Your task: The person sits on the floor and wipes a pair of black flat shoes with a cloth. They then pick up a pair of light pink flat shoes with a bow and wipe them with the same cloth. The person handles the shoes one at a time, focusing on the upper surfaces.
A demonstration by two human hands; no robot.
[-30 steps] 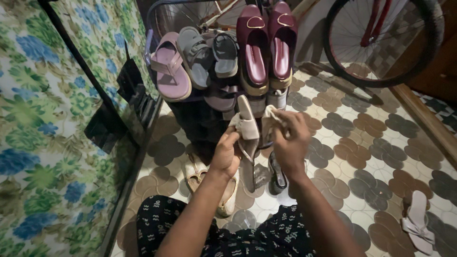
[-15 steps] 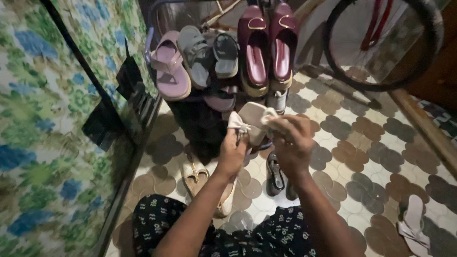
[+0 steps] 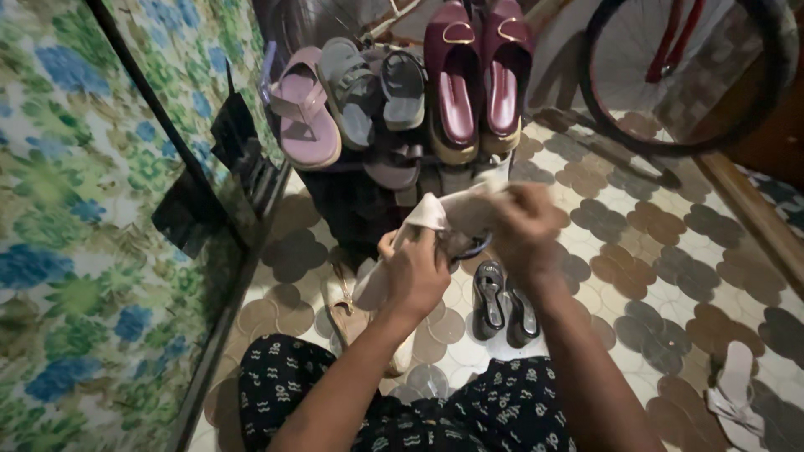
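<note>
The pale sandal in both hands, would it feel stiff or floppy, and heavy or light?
The pale sandal looks thin-soled and flat, so probably light. It spans from the left hand to the right hand without sagging, suggesting a fairly stiff sole. Its narrow straps likely flex.

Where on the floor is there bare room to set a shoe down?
Bare tile lies between the black sandals, the bicycle wheel and the pale sandal. It is crowded by the rack and under both hands, where beige shoes lie.
</note>
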